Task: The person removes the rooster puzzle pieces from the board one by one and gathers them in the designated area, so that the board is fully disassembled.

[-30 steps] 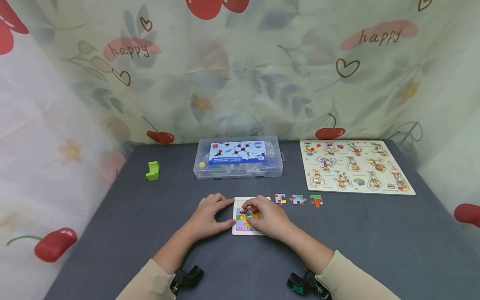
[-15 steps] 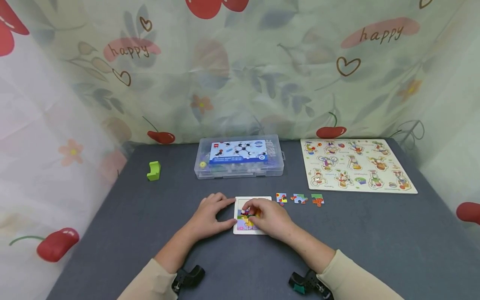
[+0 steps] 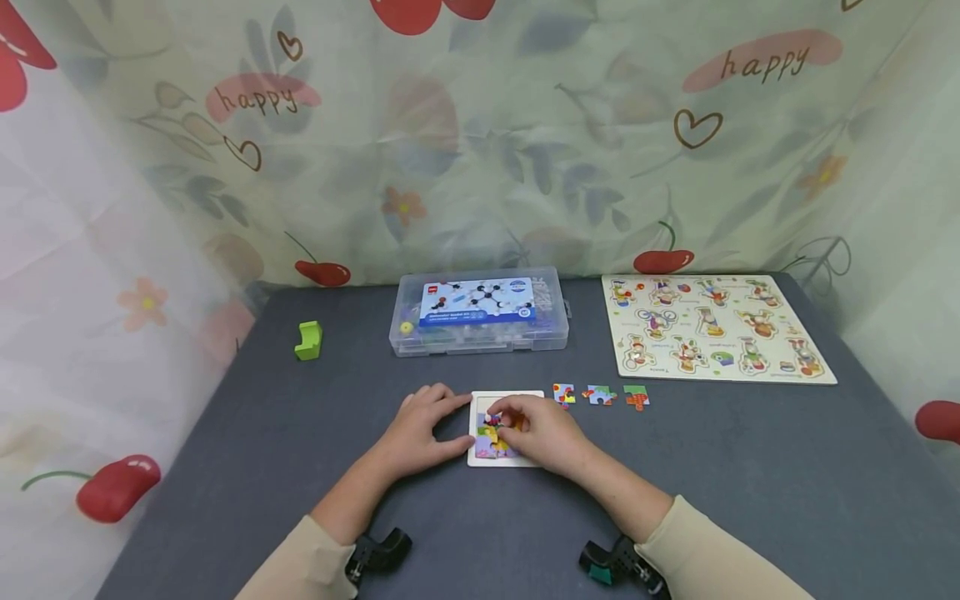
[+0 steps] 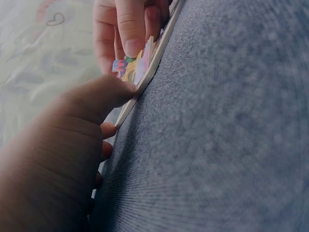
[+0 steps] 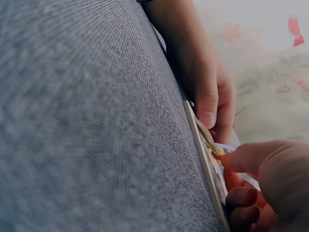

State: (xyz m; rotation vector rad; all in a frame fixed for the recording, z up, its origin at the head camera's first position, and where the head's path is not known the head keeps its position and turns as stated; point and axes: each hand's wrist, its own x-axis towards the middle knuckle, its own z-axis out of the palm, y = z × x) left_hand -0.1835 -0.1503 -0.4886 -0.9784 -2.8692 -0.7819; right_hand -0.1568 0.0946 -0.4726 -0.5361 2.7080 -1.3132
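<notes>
A small jigsaw puzzle in a white frame (image 3: pixel 506 465) lies flat on the table, with colourful pieces in its lower part. My left hand (image 3: pixel 422 429) rests at the frame's left side, index finger at the top corner and thumb (image 4: pixel 116 92) against the edge lower down. Over the puzzle, my right hand (image 3: pixel 547 432) pinches a puzzle piece (image 3: pixel 492 419) between thumb and fingers. In the left wrist view that hand's fingertips are at the colourful pieces (image 4: pixel 130 72), some of them tilted up from the frame. My right fingers and palm hide the frame's right part.
Three loose puzzle pieces (image 3: pixel 600 396) lie in a row to the right of the frame. Behind stands a clear plastic box (image 3: pixel 480 340) with a molecule-picture label. A large picture board (image 3: pixel 720 329) is at the back right, and a green block (image 3: pixel 308 341) at the back left.
My right fingertips shift slightly over the puzzle, and the pieces under them look a little displaced. The left hand keeps its place at the frame's edge.
</notes>
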